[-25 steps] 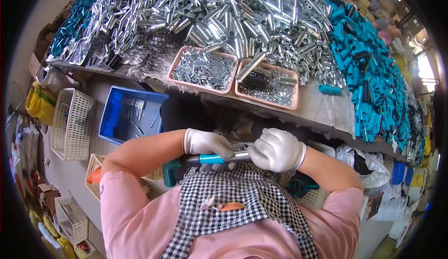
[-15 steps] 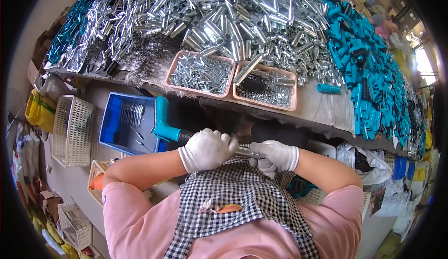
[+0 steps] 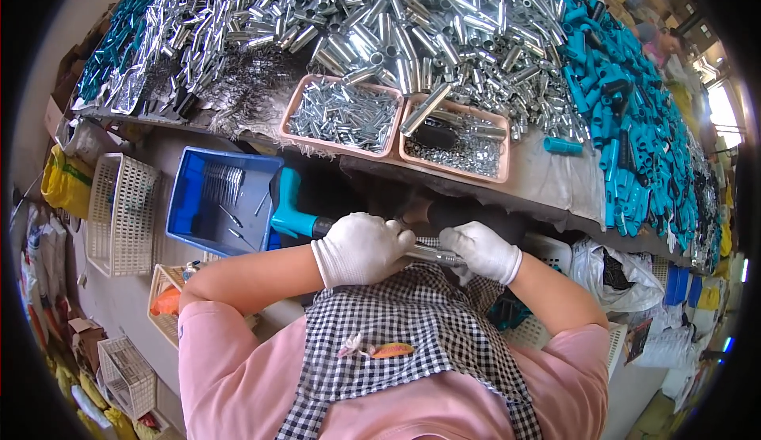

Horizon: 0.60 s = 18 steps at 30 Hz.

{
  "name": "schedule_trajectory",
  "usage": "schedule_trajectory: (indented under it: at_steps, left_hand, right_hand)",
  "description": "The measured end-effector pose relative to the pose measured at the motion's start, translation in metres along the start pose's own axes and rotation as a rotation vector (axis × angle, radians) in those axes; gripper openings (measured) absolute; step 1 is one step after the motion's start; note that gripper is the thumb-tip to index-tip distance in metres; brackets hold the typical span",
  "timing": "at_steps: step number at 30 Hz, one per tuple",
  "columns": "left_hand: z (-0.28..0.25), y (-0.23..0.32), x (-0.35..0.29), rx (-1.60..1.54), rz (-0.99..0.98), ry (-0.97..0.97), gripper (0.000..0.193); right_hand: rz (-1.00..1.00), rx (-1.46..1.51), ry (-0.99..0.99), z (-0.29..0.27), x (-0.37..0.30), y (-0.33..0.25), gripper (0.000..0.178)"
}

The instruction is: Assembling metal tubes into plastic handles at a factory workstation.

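A tool with a teal L-shaped handle point(image 3: 295, 220) and a ridged metal shaft point(image 3: 433, 255) lies crosswise in front of my apron. My left hand point(image 3: 361, 250), in a white glove, is wrapped round its middle, just right of a black collar, and hides that part. At the shaft's right end my right hand point(image 3: 483, 252), also gloved, is closed with its fingers curled; the tip is partly hidden there. The teal handle points up and left, over the right rim of a blue bin point(image 3: 181, 202) holding several thin metal rods.
The bench ahead carries heaped shiny metal tubes point(image 3: 380, 28) and a pile of teal plastic handles point(image 3: 614, 123). Two pink trays point(image 3: 295, 135) of small metal parts sit at its near edge. White plastic baskets point(image 3: 119, 218) stand at left, a plastic bag point(image 3: 626, 289) at right.
My right hand has shifted slightly up and right along the shaft, and more of the shaft's right end shows. My left hand has moved slightly right, keeping its hold on the tool.
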<state>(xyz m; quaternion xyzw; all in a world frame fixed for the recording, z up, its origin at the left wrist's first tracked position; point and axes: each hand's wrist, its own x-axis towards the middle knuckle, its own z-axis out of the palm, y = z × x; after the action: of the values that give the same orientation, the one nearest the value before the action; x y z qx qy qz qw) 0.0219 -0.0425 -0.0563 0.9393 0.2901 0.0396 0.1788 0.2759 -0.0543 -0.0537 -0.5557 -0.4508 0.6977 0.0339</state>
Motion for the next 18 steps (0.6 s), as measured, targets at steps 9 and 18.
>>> schedule_trajectory:
  at_steps: [9, 18]
  left_hand:
    - [-0.001, -0.013, -0.001, -0.460, -0.101, -0.151, 0.035]
    - [0.002, -0.012, -0.002, -0.359, -0.131, -0.166, 0.033]
  right_hand:
    - [-1.021, -0.725, 0.435, 0.007, 0.002, 0.010, 0.030]
    - [-1.075, -0.829, 0.432, 0.011, 0.001, 0.008, 0.046]
